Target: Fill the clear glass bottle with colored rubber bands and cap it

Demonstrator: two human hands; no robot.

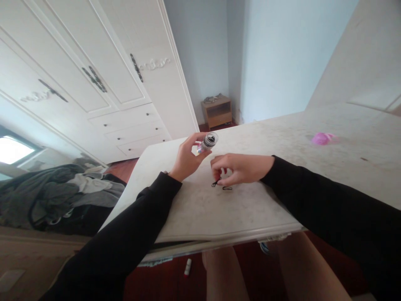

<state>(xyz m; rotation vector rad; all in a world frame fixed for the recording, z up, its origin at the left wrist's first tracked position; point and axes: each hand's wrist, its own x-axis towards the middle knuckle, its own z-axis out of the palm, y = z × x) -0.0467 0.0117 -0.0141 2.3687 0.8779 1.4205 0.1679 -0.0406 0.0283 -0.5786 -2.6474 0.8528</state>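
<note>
My left hand is wrapped round a small clear jar, tilted with its open mouth facing up and toward me. Dark bits show inside the jar. Just to the right, my right hand is low over the white tabletop, thumb and fingers pinched on a thin black hair tie. A second black hair tie lies flat on the table beneath the right hand. The fingers partly cover the pinched one.
A pink object sits on the right of the table. White wardrobes and a small wooden nightstand stand beyond. Dark clothes are heaped at the left. A small white tube lies on the floor below the table's front edge.
</note>
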